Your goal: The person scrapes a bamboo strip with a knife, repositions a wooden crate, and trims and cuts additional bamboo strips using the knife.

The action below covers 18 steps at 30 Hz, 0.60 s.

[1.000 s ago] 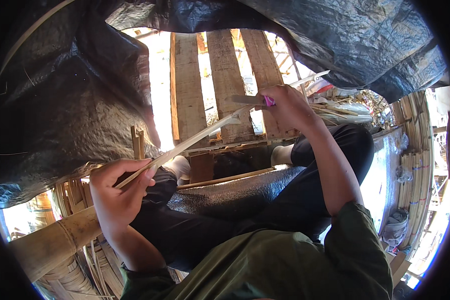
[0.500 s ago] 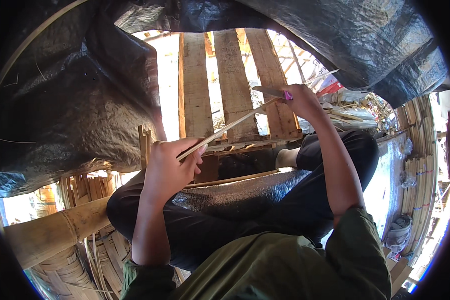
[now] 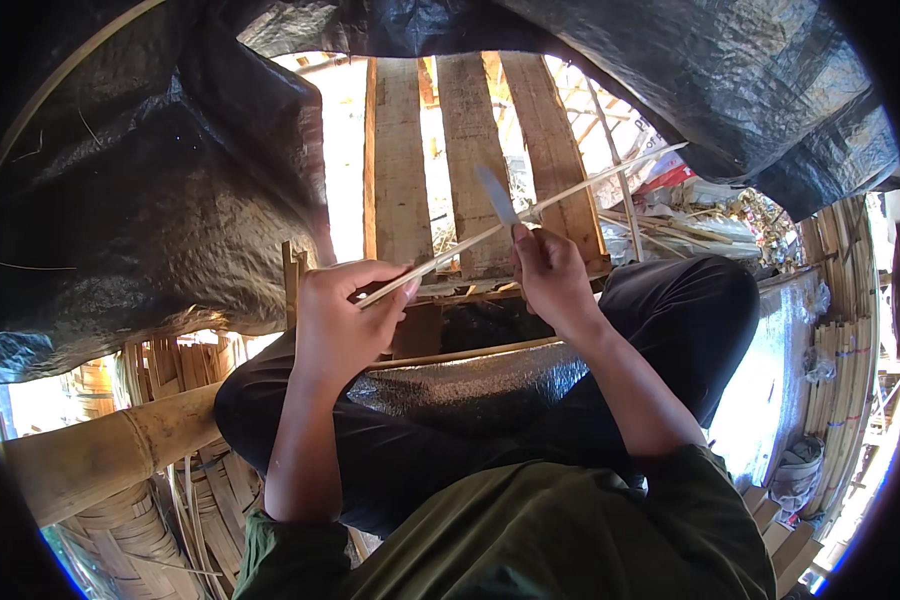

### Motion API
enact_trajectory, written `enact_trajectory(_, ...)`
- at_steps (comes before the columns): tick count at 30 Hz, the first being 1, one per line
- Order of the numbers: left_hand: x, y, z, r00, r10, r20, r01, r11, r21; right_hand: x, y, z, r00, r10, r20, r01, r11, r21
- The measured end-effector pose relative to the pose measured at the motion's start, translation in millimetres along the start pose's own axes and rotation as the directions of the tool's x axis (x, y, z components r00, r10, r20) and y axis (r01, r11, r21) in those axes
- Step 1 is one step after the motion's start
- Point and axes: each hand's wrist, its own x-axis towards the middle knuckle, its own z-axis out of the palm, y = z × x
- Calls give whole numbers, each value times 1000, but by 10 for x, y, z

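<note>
A long, thin, pale bamboo strip (image 3: 590, 183) slants up to the right across my front. Its near end is pinched between the thumb and fingers of my left hand (image 3: 345, 310). My right hand (image 3: 555, 277) grips a knife by its handle, which the fingers mostly cover. The knife's blade (image 3: 495, 195) points up and to the left, crossing the strip near its middle. Whether the blade touches the strip, I cannot tell.
Wooden planks (image 3: 400, 170) stand ahead, with dark plastic sheeting (image 3: 150, 200) around them. A thick bamboo pole (image 3: 120, 440) lies at the left, above woven bamboo (image 3: 130, 530). Bundled bamboo strips (image 3: 838, 400) line the right side. Silvery sheeting (image 3: 470, 390) lies between my legs.
My right hand has come down and left, nearer my left hand. The knife's blade has swung from nearly level to pointing upward. My left hand keeps hold of the strip.
</note>
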Motion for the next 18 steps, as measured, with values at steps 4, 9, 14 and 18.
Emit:
enact_trajectory(4,-36,50,-22,941,-336,36,337,928,-158,77,91,61,899,-355,-257,294,924,-245)
enact_trajectory(9,24,86,26,899,-429,85,437,871,-226,60,43,157,914,-251,-318,208,964,-165)
enact_trajectory(14,8,86,17,889,-452,78,456,854,-252,34,85,181,967,-71,-244,79,997,26)
enact_trajectory(18,20,85,23,897,-436,68,439,868,-232,28,88,181,975,-73,-211,86,995,56)
